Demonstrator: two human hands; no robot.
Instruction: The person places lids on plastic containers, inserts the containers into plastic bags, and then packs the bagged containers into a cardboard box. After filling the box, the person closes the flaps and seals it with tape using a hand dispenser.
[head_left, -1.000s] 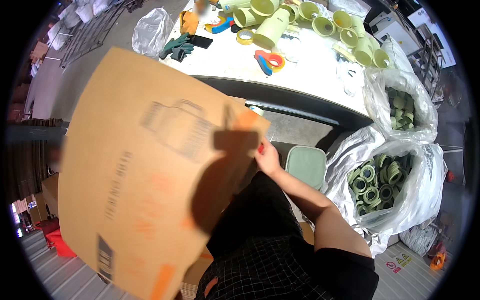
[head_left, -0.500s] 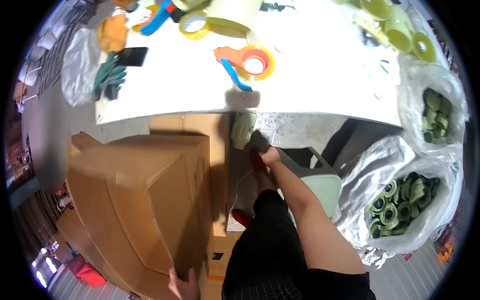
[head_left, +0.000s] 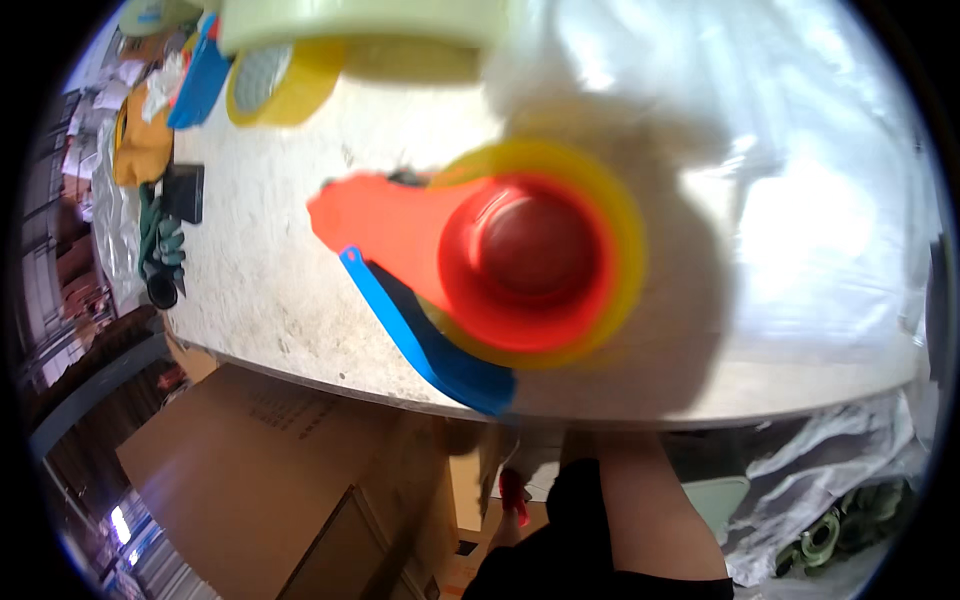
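My right forearm [head_left: 655, 500] reaches up from the lower edge and passes beneath the table's front edge, so the hand itself is hidden. My left hand does not show. A large open cardboard box [head_left: 260, 470] stands on the left below the table, its printed side turned up. Close to the camera, a red tape dispenser [head_left: 390, 225] with a blue handle and a yellow-edged tape roll [head_left: 625, 260] lies on the white table [head_left: 260, 300]. No hand touches it.
A pale green cylinder [head_left: 360, 25] and another tape roll [head_left: 300, 85] are at the far left. Gloves [head_left: 160, 235] lie near a dark flat object [head_left: 183, 193]. Clear plastic sheeting [head_left: 820, 200] covers the right side. Below stand a pale stool [head_left: 718, 505] and a bag of green rings [head_left: 825, 540].
The view has dropped closer to the table, so the tape dispenser looks much larger. My left hand, earlier at the box's edge, is out of sight. My right hand has become hidden under the table.
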